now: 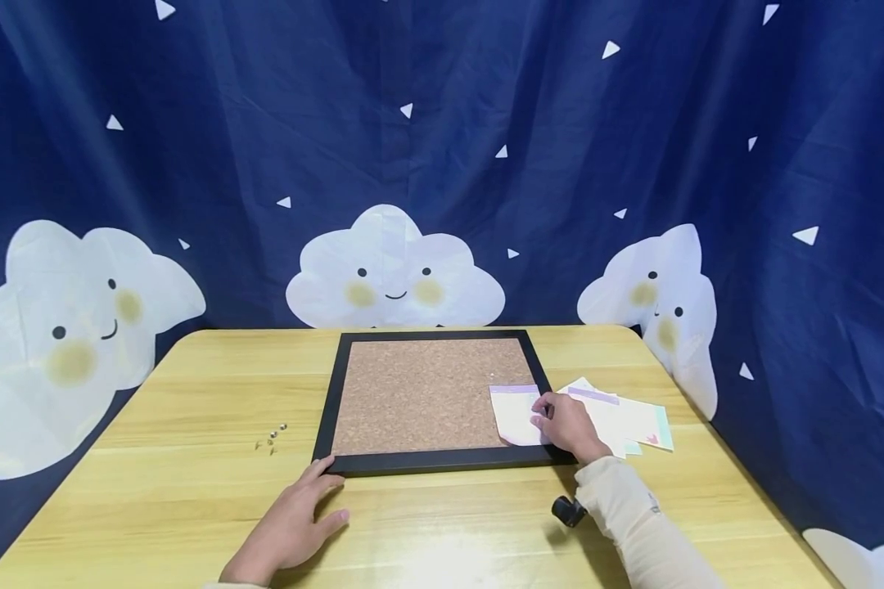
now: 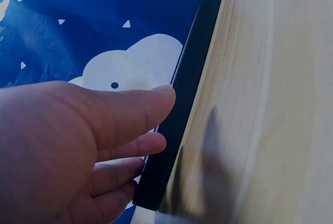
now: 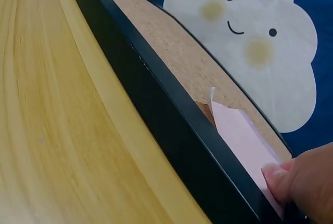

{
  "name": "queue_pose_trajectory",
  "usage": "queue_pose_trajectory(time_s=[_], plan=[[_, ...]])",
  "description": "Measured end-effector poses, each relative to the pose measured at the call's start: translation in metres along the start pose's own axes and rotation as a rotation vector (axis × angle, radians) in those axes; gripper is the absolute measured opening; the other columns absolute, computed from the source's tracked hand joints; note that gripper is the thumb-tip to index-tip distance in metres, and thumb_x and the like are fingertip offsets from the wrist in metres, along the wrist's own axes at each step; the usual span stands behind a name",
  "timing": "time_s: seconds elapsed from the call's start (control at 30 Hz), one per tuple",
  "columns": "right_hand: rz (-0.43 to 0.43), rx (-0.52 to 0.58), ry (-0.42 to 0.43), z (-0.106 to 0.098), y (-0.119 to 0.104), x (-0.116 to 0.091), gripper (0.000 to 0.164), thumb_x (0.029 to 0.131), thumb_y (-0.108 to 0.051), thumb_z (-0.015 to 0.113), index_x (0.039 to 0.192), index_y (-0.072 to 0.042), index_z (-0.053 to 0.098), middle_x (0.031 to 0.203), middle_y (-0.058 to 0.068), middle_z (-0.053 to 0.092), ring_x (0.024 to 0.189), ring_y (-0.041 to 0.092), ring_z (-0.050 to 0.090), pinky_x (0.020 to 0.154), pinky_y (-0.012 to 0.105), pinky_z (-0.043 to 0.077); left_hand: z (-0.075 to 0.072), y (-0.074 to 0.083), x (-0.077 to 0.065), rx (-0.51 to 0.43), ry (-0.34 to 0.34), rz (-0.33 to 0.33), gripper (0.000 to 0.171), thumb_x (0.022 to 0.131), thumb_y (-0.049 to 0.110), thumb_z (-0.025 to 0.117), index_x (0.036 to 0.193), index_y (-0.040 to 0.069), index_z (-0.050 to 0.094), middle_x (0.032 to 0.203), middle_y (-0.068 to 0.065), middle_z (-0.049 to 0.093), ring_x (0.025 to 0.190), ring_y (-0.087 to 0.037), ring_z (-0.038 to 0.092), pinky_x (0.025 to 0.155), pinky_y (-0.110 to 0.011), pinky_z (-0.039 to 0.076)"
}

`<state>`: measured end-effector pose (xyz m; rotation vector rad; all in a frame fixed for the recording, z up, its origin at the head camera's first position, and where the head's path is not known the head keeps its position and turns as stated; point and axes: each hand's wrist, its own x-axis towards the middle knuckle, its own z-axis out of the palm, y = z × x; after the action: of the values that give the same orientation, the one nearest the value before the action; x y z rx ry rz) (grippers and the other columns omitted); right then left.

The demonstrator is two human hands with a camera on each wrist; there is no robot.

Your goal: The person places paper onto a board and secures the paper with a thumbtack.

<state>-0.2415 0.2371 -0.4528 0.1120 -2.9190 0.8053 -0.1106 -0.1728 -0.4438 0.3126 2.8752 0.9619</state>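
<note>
A cork board in a black frame lies on the wooden table. On its near right corner rests a pale pink paper note with a purple strip along the top; one corner of it curls up in the right wrist view. My right hand pinches the note near its right side, thumb tip on the paper. At the frame's near left corner is my left hand, fingers loosely extended and fingertips right at the black edge. Its thumb overlaps the frame in the left wrist view.
Several paper notes overlap in a loose pile right of the board. Several small shiny pins lie left of it. A small black device sits by the right sleeve. A dark blue curtain with clouds hangs behind the table.
</note>
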Motion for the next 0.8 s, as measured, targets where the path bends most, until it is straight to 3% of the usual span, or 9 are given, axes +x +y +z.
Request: queue_pose_trajectory(time_s=[0.2,0.53,0.67,0.8], plan=[[-0.085,0.012,-0.053,-0.005,0.003,-0.002,0.009,0.083,-0.01,0.075,0.091,-0.006,0.073,0.067,-0.003,0.057,0.066,0.014,0.049,0.064,0.03,0.044,0.001,0.0,-0.002,-0.004,0.012,0.004,0.041,0.086,0.026,0.074,0.122,0.008,0.063,0.148,-0.016,0.039,0.129,-0.045,0.042,0.103,-0.06,0.036],[-0.096,0.028,-0.088,-0.009,0.008,-0.006,0.016,0.082,-0.007,0.076,0.097,-0.004,0.07,0.076,-0.001,0.057,0.072,0.017,0.048,0.068,0.031,0.042,-0.01,-0.002,0.004,-0.052,0.002,0.037,0.044,0.091,0.027,0.07,0.127,0.005,0.06,0.142,-0.021,0.046,0.13,-0.046,0.041,0.104,-0.061,0.033],[-0.097,0.065,-0.081,-0.007,0.008,-0.009,0.018,0.082,-0.005,0.075,0.1,-0.002,0.07,0.078,0.002,0.056,0.075,0.018,0.049,0.069,0.033,0.043,-0.02,-0.005,0.009,-0.047,0.04,0.009,0.04,0.092,0.024,0.068,0.127,0.005,0.061,0.132,-0.019,0.057,0.125,-0.043,0.047,0.102,-0.059,0.037],[-0.108,0.081,-0.072,-0.006,0.007,-0.009,0.018,0.082,-0.005,0.075,0.1,-0.002,0.07,0.079,0.003,0.056,0.075,0.019,0.049,0.071,0.034,0.043,-0.03,-0.013,0.013,0.002,0.146,-0.033,0.034,0.093,0.022,0.067,0.119,-0.001,0.064,0.118,-0.02,0.064,0.103,-0.036,0.063,0.089,-0.053,0.049]])
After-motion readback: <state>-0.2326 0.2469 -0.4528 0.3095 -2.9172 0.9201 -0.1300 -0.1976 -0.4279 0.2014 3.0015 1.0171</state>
